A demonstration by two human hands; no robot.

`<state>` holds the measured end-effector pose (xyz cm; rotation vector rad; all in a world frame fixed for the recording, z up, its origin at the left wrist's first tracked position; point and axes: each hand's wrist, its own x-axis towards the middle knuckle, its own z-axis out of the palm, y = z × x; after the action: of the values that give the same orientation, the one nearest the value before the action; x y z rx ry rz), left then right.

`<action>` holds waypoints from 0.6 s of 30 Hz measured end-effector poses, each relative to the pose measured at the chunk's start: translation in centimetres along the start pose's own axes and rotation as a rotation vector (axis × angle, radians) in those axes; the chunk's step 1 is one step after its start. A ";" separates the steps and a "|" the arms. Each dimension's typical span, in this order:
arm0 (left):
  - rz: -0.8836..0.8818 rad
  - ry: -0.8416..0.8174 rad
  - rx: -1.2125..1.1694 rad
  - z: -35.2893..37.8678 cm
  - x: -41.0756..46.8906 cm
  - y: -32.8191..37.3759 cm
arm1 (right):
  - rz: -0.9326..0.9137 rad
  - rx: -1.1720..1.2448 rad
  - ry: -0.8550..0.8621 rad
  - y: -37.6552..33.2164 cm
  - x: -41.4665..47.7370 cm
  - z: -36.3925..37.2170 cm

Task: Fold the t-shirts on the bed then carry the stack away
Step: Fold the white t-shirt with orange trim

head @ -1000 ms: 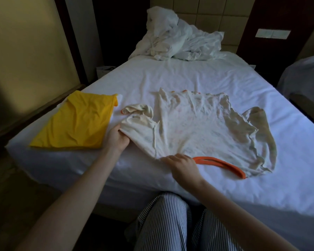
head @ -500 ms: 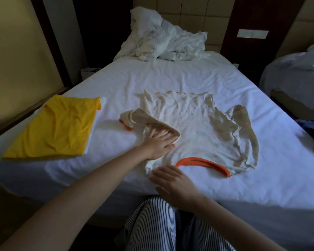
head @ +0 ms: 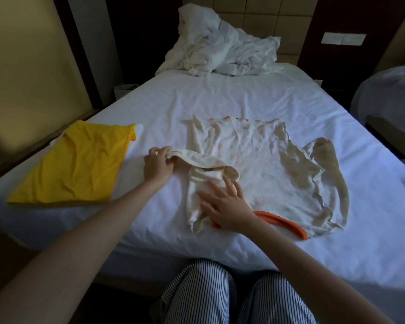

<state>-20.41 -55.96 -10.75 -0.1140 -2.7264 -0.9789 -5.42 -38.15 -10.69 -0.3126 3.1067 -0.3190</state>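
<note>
Head view: the bed carries two t-shirts.

Item one: the cream t-shirt lies spread on the sheet near the front edge. Its orange collar is on the side nearest you. Your left hand has its grip closed on the end of the left sleeve, fingers curled round the cloth, and holds it out to the left of the shirt. Your right hand lies flat on the shirt's left part, fingers straight and spread, grip open. The heel of that hand covers the left end of the collar. The right sleeve lies loose and rumpled on the far side of the body.

Item two: the yellow t-shirt lies folded by the bed's left edge, apart from the cream one.

Other findings: crumpled white bedding is heaped at the head of the bed. Your knees, in striped trousers, are at the front edge.
</note>
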 end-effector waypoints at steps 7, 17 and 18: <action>0.094 -0.012 0.005 -2.4 5.3 4.5 | -0.069 -0.122 -0.072 0.7 -0.6 0.7; 0.571 -0.004 0.411 6.6 11.2 22.2 | -0.128 -0.224 0.123 0.9 -0.9 1.9; 0.641 -0.030 0.461 8.2 11.0 22.9 | -0.133 -0.231 0.139 1.0 -0.9 2.2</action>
<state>-29.14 -33.16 0.02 -0.8484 -2.5739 -0.1704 -4.72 -37.46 -13.11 -0.5222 3.2712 0.0219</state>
